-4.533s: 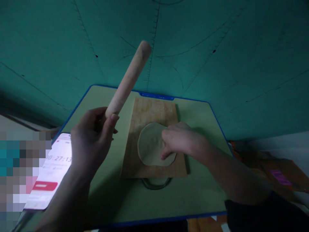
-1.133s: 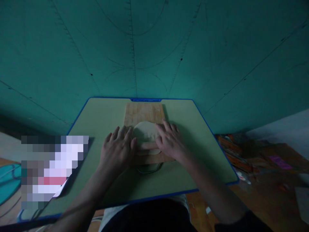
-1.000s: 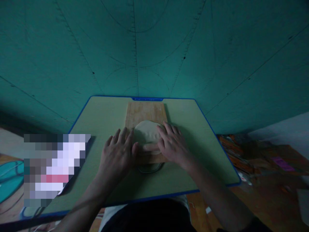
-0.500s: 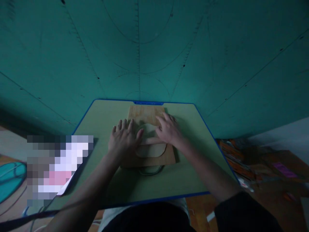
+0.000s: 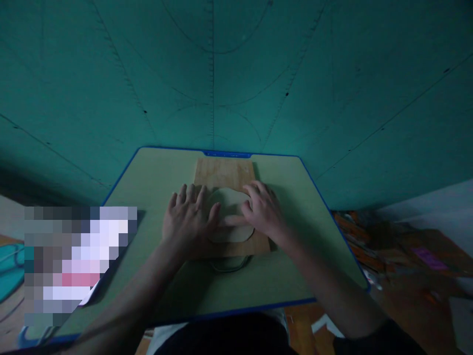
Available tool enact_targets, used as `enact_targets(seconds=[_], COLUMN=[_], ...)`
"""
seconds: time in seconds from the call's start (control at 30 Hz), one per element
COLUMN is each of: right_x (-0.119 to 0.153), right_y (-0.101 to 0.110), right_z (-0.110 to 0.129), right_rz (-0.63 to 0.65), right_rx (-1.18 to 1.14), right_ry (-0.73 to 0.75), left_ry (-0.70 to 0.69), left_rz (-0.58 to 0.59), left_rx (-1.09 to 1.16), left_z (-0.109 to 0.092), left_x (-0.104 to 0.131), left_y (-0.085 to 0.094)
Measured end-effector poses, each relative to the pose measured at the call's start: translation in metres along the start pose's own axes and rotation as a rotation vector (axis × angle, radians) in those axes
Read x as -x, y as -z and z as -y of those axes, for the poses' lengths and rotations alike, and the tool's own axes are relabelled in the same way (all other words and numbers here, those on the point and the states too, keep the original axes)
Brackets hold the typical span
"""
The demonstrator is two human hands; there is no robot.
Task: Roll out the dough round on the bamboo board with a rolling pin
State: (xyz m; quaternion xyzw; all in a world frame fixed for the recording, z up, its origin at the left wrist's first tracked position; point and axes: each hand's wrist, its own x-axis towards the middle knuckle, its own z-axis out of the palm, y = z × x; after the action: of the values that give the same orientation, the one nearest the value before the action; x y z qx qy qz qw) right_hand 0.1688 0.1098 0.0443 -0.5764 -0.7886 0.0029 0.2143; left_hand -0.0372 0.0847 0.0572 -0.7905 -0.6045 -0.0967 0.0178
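A flat, rounded pale sheet of dough (image 5: pixel 231 202) lies on a wooden board (image 5: pixel 225 172). Across it runs a thin rolling pin (image 5: pixel 232 220), its two ends hidden under my hands. My left hand (image 5: pixel 186 214) rests palm down over the left end, fingers spread and thumb pointing in over the dough. Over the right end lies my right hand (image 5: pixel 262 209), palm down, its fingers slightly bent at the dough's right edge. Neither hand is wrapped around the pin as far as I can see.
The board sits on a pale folding table (image 5: pixel 155 172) with blue edging; a dark loop handle (image 5: pixel 231 267) sticks out at the board's near end. A pixelated object (image 5: pixel 84 256) stands at the left edge. Behind rises a green marked surface (image 5: pixel 236 74). Cardboard (image 5: pixel 432 246) lies right.
The rolling pin has come slightly toward me over the dough, both hands with it. My right fingers are more bent and closer together. The view has shifted a little.
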Motion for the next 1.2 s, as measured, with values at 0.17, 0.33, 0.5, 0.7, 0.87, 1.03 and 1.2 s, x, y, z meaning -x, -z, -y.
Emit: enact_targets(seconds=[0.17,0.33,0.5,0.7,0.87,1.03,1.2], right_x=[-0.025,-0.052,-0.037,-0.016,0.003,0.018,0.027], right_y=[-0.004,-0.009,-0.009,0.011,0.063,0.101,0.116], right_z=[-0.008,-0.015,-0.013,-0.008,0.011,0.039,0.056], right_rz=[-0.066,-0.062,-0.109,-0.254,-0.168,0.126,0.233], right_rx=[0.007,0.025,-0.074,-0.681,-1.586,-2.024,-2.257], right_ry=[-0.044,-0.087,-0.059,0.048,-0.168,-0.079,0.025], left_ry=[0.107,0.146,0.125,0.116,0.189,0.164,0.147], left_rz=[0.064,0.100,0.099,0.159,0.179,0.133,0.130], left_rx=[0.010,0.036,0.023,0.050,0.107,0.112,0.113], left_z=[0.000,0.006,0.005,0.003,0.000,-0.002,-0.002], left_x=[-0.035,-0.065,-0.048,-0.030,-0.029,-0.024,-0.022], left_y=[0.002,-0.002,0.000,0.004,0.004,0.005,0.008])
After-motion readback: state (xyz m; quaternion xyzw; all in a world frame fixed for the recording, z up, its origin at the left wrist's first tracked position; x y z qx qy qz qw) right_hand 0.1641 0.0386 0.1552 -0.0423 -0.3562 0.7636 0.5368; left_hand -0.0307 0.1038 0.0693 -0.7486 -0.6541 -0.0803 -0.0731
